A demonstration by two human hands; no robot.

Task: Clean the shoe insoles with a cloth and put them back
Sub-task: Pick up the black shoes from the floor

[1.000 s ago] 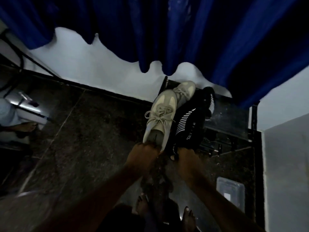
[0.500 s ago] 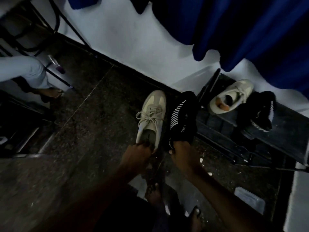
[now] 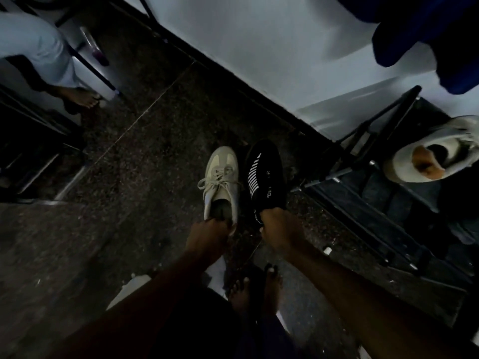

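In the head view a beige lace-up sneaker (image 3: 220, 182) hangs toe-away over the dark floor, and my left hand (image 3: 207, 235) grips its heel collar. Beside it on the right is a black shoe (image 3: 265, 174) with white stripes, held at the heel by my right hand (image 3: 278, 229). The two shoes are side by side, nearly touching. A second beige sneaker (image 3: 435, 154) lies on the black shoe rack (image 3: 363, 156) at the right. No cloth or loose insole is visible.
Dark speckled floor (image 3: 145, 156) stretches left. A white wall (image 3: 259, 40) with a dark skirting runs diagonally behind. Another person's leg and foot (image 3: 83, 97) stand at the upper left by metal furniture. Blue curtain (image 3: 427, 29) hangs at the top right. My bare feet (image 3: 256, 291) are below.
Both shoes have come off the rack and moved left over the floor, still held by the heels. The view has swung down and left, so the rack now sits at the right.
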